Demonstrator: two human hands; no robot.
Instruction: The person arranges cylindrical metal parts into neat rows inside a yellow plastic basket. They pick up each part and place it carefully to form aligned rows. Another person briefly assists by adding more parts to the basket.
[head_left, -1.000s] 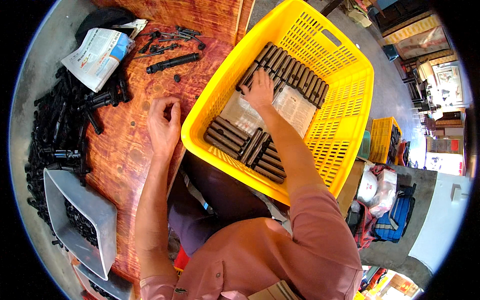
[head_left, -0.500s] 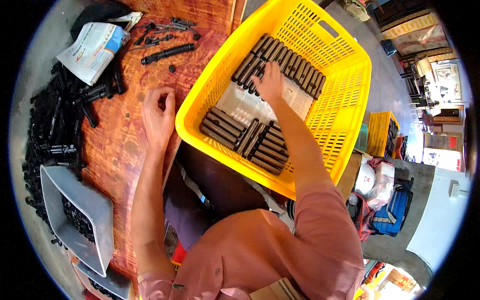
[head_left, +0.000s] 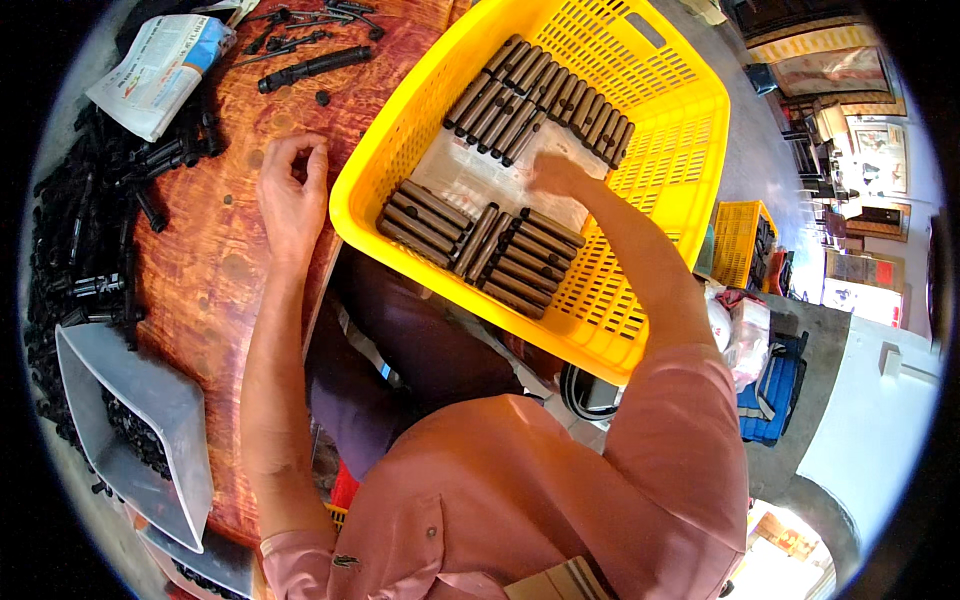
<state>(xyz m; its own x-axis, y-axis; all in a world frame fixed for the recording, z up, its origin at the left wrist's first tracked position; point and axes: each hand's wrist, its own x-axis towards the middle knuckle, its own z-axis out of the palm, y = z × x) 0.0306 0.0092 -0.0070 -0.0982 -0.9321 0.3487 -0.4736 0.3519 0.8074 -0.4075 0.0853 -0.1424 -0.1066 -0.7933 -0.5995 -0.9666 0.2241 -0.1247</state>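
Observation:
Rows of short bronze-brown tubes [head_left: 545, 245] with dark ends lie on paper inside a yellow plastic basket [head_left: 400, 95]. My right hand [head_left: 560, 178] is over the bare paper [head_left: 470, 160] between the far and near rows, apart from the tubes. It is somewhat blurred, and its fingertips are hard to make out; no tube shows in it. My left hand [head_left: 293, 195] rests near the table edge, left of the basket. Its fingers curl loosely toward the thumb, and nothing shows in them.
Left on the reddish wooden table [head_left: 215, 290] are a heap of black parts [head_left: 75, 220], a printed paper packet [head_left: 160, 75] and a grey bin [head_left: 180, 410] of small black pieces. A black rod [head_left: 315, 68] lies farther back. Another yellow crate [head_left: 738, 240] stands at right.
My right hand has drawn back from the far row of tubes toward the near right, over the paper. My left hand keeps its curled pose. The whole view has shifted slightly.

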